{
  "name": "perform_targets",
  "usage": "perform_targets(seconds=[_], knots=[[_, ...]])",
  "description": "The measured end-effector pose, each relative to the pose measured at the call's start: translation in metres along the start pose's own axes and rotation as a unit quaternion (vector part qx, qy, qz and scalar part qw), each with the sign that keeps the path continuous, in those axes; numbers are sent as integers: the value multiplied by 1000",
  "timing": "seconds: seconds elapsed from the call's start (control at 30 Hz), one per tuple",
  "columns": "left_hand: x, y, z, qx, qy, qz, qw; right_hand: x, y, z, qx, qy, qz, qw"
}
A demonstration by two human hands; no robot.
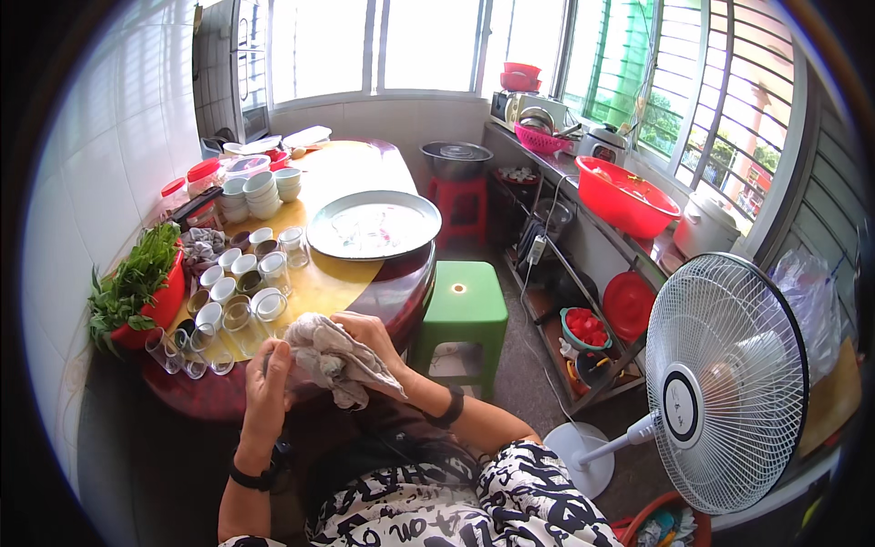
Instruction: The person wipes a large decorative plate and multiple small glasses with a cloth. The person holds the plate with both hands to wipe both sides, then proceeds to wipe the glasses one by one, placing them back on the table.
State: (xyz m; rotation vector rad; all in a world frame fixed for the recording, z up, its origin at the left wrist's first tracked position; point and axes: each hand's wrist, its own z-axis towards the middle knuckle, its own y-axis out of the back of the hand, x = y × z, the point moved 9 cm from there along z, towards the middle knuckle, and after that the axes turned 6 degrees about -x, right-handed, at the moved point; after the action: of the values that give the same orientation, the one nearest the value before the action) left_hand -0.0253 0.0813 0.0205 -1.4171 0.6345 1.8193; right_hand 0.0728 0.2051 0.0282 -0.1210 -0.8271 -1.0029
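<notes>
My left hand (pixel 268 383) grips what looks like a clear drinking glass (pixel 299 372), largely hidden by fingers and cloth. Bunched against it is a pale grey patterned cloth (pixel 328 355), which my right hand (pixel 374 340) holds from the other side. Both hands are in front of the near edge of a round table (pixel 342 280) with a yellow top and dark red rim. Just beyond them stand several clear glasses (pixel 243 331) and small white cups (pixel 223 290), with some brown cups (pixel 198 301) among them. A large round metal tray (pixel 374 225) rests farther back.
A red basin of leafy greens (pixel 147 287) sits left by the tiled wall. Stacked bowls (pixel 261 195) stand behind the cups. To the right are a green stool (pixel 468 294), a standing fan (pixel 724 390) and a shelf holding a red basin (pixel 625 198). A cord (pixel 530 308) hangs there.
</notes>
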Motion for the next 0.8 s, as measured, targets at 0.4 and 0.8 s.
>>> perform_targets(seconds=[0.4,0.8], knots=[[7,34,16,-8,-23,88,996,45,-32,-19,70,107,-15,992],[40,-5,-15,196,167,158,953,121,3,-38,9,457,-256,852]])
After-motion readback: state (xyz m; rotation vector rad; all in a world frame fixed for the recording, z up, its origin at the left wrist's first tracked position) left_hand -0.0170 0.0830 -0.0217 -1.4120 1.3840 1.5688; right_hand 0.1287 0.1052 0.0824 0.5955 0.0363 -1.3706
